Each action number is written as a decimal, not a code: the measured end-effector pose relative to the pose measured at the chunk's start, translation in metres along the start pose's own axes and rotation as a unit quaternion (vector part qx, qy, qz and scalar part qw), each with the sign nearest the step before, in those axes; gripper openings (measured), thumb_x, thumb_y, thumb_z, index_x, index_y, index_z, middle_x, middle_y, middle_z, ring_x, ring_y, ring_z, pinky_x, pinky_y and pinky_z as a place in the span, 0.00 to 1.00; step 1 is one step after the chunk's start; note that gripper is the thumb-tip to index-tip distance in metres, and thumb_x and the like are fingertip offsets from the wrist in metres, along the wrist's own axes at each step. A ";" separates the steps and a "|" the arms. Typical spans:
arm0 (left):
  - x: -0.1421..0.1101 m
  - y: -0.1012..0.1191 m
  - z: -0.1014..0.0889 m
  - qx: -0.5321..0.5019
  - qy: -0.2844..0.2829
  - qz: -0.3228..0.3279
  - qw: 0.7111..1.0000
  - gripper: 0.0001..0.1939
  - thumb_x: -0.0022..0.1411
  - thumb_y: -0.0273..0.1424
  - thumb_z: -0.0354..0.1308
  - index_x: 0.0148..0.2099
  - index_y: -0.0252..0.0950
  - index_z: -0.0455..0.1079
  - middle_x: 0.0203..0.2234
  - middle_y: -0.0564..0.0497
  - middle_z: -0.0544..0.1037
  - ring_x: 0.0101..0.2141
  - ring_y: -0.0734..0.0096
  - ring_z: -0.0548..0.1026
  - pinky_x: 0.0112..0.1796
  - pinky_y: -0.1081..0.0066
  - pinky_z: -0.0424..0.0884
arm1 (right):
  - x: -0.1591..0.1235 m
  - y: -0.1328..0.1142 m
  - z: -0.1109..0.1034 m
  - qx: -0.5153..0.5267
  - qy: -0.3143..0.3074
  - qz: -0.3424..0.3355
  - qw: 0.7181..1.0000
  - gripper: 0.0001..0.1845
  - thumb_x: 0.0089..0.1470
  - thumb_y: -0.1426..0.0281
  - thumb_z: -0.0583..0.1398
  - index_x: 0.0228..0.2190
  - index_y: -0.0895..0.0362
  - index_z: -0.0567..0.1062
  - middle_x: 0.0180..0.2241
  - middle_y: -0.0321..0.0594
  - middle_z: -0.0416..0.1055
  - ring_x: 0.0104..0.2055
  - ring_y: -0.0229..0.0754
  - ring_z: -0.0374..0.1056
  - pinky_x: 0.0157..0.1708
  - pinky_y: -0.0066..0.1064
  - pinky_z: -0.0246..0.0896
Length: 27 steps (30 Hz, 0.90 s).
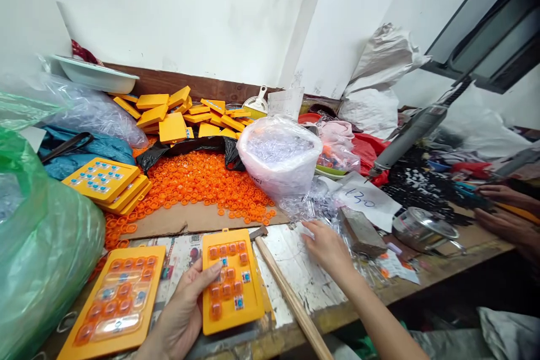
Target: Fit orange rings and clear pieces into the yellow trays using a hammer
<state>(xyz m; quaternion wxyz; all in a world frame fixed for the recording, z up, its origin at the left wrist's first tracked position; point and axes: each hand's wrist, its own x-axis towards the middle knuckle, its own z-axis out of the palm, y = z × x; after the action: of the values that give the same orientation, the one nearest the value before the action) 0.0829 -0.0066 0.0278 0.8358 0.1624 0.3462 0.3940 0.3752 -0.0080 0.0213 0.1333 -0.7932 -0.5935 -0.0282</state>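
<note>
My left hand (179, 309) grips the left edge of a yellow plastic tray (233, 281) lying on the table, thumb resting on its orange buttons. My right hand (327, 246) reaches to the right of it, fingers curled into small clear plastic pieces (310, 205) beside a white bag. A hammer (287, 287) lies between the two hands, its wooden handle running toward me. A second yellow tray (116, 304) with orange buttons and clear covers lies to the left.
A heap of orange rings (198, 183) covers cardboard behind the trays. Stacked yellow trays (107, 183), yellow lids (177, 112), a white bag of clear parts (280, 152) and a green bag (37, 247) surround it. Another person's hands (508, 214) work at right near a metal lid (424, 228).
</note>
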 end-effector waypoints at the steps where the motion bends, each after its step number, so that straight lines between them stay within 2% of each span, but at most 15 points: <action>1: 0.000 0.000 0.000 -0.006 0.003 -0.005 1.000 0.27 0.49 0.25 0.67 0.52 0.33 0.66 0.40 0.44 0.81 0.44 0.54 0.77 0.47 0.58 0.73 | 0.003 0.003 0.005 -0.008 -0.004 0.006 1.000 0.10 0.58 0.70 0.58 0.42 0.59 0.73 0.44 0.42 0.73 0.46 0.43 0.69 0.47 0.44 0.63; 4: -0.001 -0.001 -0.002 -0.020 0.004 -0.005 1.000 0.27 0.50 0.25 0.66 0.53 0.33 0.66 0.39 0.44 0.81 0.44 0.54 0.77 0.48 0.58 0.72 | 0.005 0.008 0.017 -0.010 0.004 0.022 1.000 0.11 0.58 0.67 0.58 0.42 0.57 0.73 0.43 0.41 0.73 0.45 0.42 0.70 0.46 0.43 0.64; 7: -0.002 -0.001 -0.005 -0.032 0.021 0.001 0.999 0.26 0.50 0.26 0.66 0.52 0.33 0.67 0.38 0.45 0.81 0.44 0.54 0.77 0.47 0.58 0.73 | 0.005 0.016 0.024 0.019 0.033 0.044 0.998 0.11 0.56 0.68 0.60 0.42 0.57 0.74 0.44 0.43 0.74 0.44 0.43 0.71 0.46 0.43 0.65; 10: -0.003 -0.001 -0.006 -0.047 0.055 0.006 0.997 0.23 0.52 0.26 0.65 0.51 0.32 0.68 0.38 0.44 0.81 0.43 0.54 0.78 0.47 0.57 0.73 | 0.008 0.028 0.022 0.076 0.075 0.045 0.993 0.10 0.51 0.68 0.62 0.36 0.58 0.79 0.40 0.46 0.78 0.41 0.48 0.74 0.43 0.43 0.67; 13: -0.004 -0.001 -0.005 -0.065 0.082 0.016 0.994 0.21 0.55 0.25 0.63 0.52 0.31 0.67 0.39 0.43 0.81 0.44 0.54 0.77 0.48 0.57 0.72 | 0.008 0.026 0.010 0.151 0.132 0.033 0.979 0.15 0.49 0.62 0.60 0.32 0.59 0.81 0.35 0.49 0.79 0.33 0.52 0.76 0.35 0.42 0.71; 16: -0.003 -0.001 -0.006 -0.077 0.075 0.018 0.994 0.20 0.56 0.25 0.61 0.52 0.31 0.67 0.41 0.44 0.80 0.45 0.55 0.77 0.50 0.58 0.71 | -0.006 -0.007 -0.009 0.225 0.172 -0.020 0.959 0.20 0.52 0.57 0.58 0.35 0.61 0.79 0.34 0.51 0.79 0.28 0.49 0.75 0.28 0.39 0.72; 19: -0.002 -0.002 -0.009 -0.088 0.044 0.011 0.995 0.19 0.57 0.26 0.61 0.52 0.32 0.68 0.41 0.45 0.80 0.45 0.55 0.77 0.51 0.58 0.70 | -0.029 -0.064 -0.023 0.293 0.121 -0.168 0.933 0.11 0.53 0.62 0.61 0.34 0.55 0.79 0.31 0.41 0.79 0.28 0.41 0.74 0.27 0.29 0.71; 22: -0.002 -0.004 -0.013 -0.096 0.002 0.001 0.995 0.18 0.57 0.29 0.62 0.51 0.32 0.70 0.41 0.45 0.80 0.45 0.55 0.76 0.51 0.59 0.69 | -0.045 -0.113 -0.022 0.326 0.080 -0.311 0.889 0.08 0.56 0.69 0.59 0.33 0.54 0.79 0.32 0.40 0.78 0.32 0.39 0.73 0.33 0.28 0.70; 24: -0.003 -0.004 -0.013 -0.085 -0.011 0.013 0.996 0.18 0.56 0.30 0.63 0.49 0.32 0.71 0.41 0.45 0.80 0.46 0.55 0.76 0.51 0.60 0.69 | -0.048 -0.130 -0.015 0.329 0.076 -0.354 0.872 0.07 0.55 0.72 0.59 0.32 0.56 0.78 0.31 0.40 0.77 0.32 0.40 0.72 0.32 0.31 0.69; 27: -0.004 -0.005 -0.012 -0.057 -0.027 0.037 0.997 0.19 0.55 0.31 0.64 0.49 0.33 0.70 0.42 0.45 0.80 0.46 0.56 0.76 0.51 0.61 0.68 | -0.046 -0.138 -0.005 0.328 0.079 -0.369 0.866 0.05 0.54 0.74 0.60 0.32 0.57 0.78 0.30 0.41 0.76 0.31 0.40 0.69 0.31 0.33 0.66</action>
<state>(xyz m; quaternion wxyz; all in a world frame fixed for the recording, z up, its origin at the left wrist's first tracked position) 0.0756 -0.0130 0.0182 0.8373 0.1377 0.2945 0.4397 0.2315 -0.0169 0.0416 0.4117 -0.4219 -0.8056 0.0584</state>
